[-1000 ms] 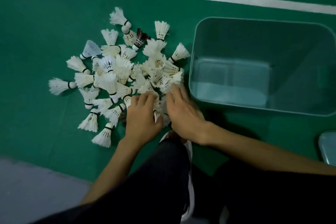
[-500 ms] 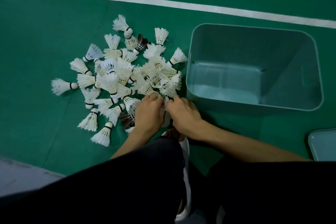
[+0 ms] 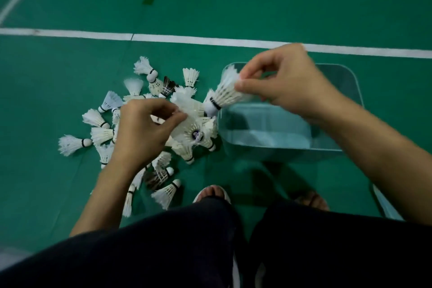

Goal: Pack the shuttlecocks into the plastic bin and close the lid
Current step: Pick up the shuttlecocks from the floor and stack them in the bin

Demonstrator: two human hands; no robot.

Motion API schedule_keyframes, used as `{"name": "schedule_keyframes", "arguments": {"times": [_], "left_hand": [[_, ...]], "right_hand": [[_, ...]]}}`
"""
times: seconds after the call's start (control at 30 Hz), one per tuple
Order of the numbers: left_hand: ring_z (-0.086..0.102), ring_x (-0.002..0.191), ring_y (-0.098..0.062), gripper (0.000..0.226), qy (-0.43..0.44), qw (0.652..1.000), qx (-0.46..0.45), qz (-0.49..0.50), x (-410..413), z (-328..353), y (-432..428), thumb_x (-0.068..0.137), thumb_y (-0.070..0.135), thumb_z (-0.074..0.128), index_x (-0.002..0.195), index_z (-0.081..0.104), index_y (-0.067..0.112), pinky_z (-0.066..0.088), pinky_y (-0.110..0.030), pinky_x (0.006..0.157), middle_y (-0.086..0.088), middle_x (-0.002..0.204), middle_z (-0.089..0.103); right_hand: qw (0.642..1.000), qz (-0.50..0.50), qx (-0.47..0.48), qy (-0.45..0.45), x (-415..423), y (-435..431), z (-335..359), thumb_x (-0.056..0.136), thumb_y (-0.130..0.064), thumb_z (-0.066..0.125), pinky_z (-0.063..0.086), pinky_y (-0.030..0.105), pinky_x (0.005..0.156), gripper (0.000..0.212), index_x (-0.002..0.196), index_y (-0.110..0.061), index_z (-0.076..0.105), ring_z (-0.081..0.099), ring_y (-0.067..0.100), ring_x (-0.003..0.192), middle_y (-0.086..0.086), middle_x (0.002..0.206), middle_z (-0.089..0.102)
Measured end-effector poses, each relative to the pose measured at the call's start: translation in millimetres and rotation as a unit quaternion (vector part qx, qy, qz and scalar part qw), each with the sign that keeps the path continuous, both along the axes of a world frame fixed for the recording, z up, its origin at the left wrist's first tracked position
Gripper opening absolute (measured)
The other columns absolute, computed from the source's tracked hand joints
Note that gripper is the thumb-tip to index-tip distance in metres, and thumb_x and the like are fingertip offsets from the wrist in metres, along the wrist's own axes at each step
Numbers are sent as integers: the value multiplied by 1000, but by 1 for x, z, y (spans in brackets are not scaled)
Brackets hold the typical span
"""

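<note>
Packing barely begun: the bin (image 3: 353, 91) looks empty, the pile (image 3: 100, 134) lies on the floor (image 3: 58, 82).
The right hand (image 3: 287, 82) pinches one shuttlecock (image 3: 225, 94) by its feathers over the bin's left rim. The left hand (image 3: 142, 133) pinches a second shuttlecock (image 3: 187, 107), perhaps a stuck clump, since it is blurred, above the pile left of the bin. The lid (image 3: 385, 206) lies off, near right.

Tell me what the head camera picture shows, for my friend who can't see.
A person's right hand holds a white feather shuttlecock by its feathers over the edge of a clear plastic bin. Their left hand pinches another white shuttlecock above a pile of mostly white shuttlecocks lying on the green court floor.
</note>
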State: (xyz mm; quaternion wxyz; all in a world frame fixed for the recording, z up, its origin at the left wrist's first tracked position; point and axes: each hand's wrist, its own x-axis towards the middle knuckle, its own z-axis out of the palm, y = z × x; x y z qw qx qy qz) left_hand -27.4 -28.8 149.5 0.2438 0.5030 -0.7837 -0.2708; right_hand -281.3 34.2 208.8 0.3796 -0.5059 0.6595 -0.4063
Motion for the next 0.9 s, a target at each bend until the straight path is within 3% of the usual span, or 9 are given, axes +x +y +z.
{"name": "schedule_keyframes", "arguments": {"times": [0.17, 0.27, 0.37, 0.43, 0.5, 0.6, 0.7, 0.8, 0.9], "left_hand": [[70, 80, -10, 8, 105, 994, 3, -9, -53, 20, -14, 90, 24, 77, 89, 77, 16, 60, -28, 71, 8, 84, 74], [72, 78, -10, 10, 143, 989, 21, -26, -92, 11, -15, 93, 21, 74, 89, 76, 12, 60, -23, 69, 5, 83, 74], [71, 76, -6, 7, 127, 987, 77, -56, -124, -10, -9, 94, 16, 73, 88, 76, 13, 56, -17, 68, 6, 82, 74], [70, 74, -6, 8, 80, 990, 86, -72, -137, -29, -9, 93, 17, 74, 87, 78, 14, 56, -23, 68, 5, 80, 74], [71, 74, -15, 10, 22, 992, 101, -79, -147, -46, -12, 92, 18, 74, 86, 79, 12, 57, -31, 69, 0, 77, 75], [69, 73, -19, 10, -56, 985, 133, -90, -158, -64, -16, 90, 18, 74, 84, 79, 12, 48, -27, 63, -3, 75, 73], [69, 77, -22, 11, -110, 975, 160, -105, -166, -80, -18, 89, 17, 73, 82, 79, 11, 47, -28, 65, -7, 76, 74], [69, 81, -32, 17, -157, 965, 177, -116, -174, -93, -21, 88, 13, 68, 76, 75, 2, 54, -39, 68, -18, 76, 72], [69, 84, -32, 17, -171, 959, 191, -120, -185, -98, -22, 89, 13, 68, 75, 74, 5, 50, -36, 70, -12, 74, 70]], "right_hand": [[976, -154, 150, -27, -73, -11, -50, 81, -8, 82, 40, 21, 45, 15, 73, -11, 71, 53, 12, 55, 6, 67, 66], [941, -199, 261, -85, -85, -30, -107, 86, -4, 75, 46, 23, 50, 10, 95, -2, 72, 53, 13, 52, 6, 67, 64], [913, -243, 300, -129, -80, -46, -146, 90, 3, 64, 44, 21, 40, 18, 108, 3, 63, 45, 15, 44, 12, 65, 57], [892, -266, 304, -200, -75, -57, -165, 97, -1, 48, 36, 20, 41, 10, 91, 4, 55, 37, 17, 44, 11, 56, 49], [884, -280, 304, -218, -71, -74, -185, 96, 3, 46, 35, 22, 41, 24, 73, 0, 44, 40, 21, 54, 11, 61, 47], [904, -250, 317, -138, -67, -90, -204, 88, 6, 61, 37, 21, 35, 14, 93, 0, 50, 56, 19, 63, 10, 84, 53], [912, -189, 342, -125, -79, -89, -204, 87, -1, 72, 39, 19, 34, 19, 78, -5, 55, 49, 11, 34, 7, 59, 54], [960, -120, 254, 15, -109, -75, -190, 81, -2, 71, 58, 35, 65, 7, 87, -4, 72, 67, 18, 65, 6, 73, 72], [982, 81, 169, 16, -124, -47, -151, 84, 12, 59, 57, 25, 83, 36, 107, -10, 74, 70, 10, 94, 4, 106, 77]]}}
